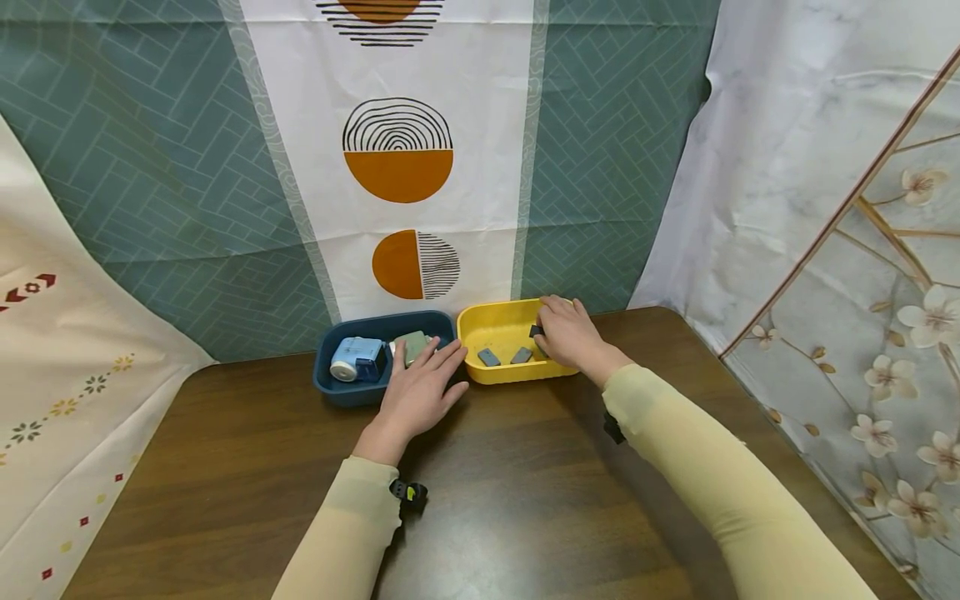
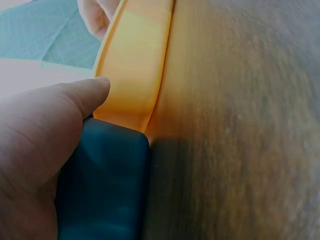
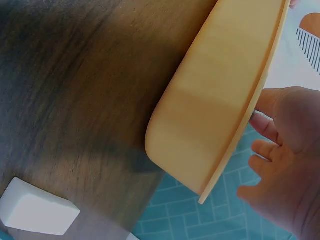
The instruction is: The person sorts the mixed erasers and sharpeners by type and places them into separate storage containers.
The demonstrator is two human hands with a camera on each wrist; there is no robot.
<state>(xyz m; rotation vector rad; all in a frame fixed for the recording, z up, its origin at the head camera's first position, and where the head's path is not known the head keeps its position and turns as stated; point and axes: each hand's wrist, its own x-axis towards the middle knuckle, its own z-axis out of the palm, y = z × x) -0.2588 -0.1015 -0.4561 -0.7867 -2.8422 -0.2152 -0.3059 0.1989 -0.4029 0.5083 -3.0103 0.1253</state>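
Only from the head view, left hand (image 1: 417,392) flat on blue tray (image 1: 337,390), right hand (image 1: 567,332) pinching dark piece (image 1: 536,331)

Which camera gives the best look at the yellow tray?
The head view: the whole yellow tray shows, with small grey pieces inside. The left wrist view shows only its rim; the right wrist view only its outer wall.

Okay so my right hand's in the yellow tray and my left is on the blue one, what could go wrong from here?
1. The yellow tray sits close to the table's back edge, against the hanging cloth; pushing with the right hand might slide it backward.
2. The small grey pieces are loose, so reaching fingers may knock one aside.
3. The left hand rests flat over the blue tray's front rim; pressing down there could tip it with the blue-white device inside.
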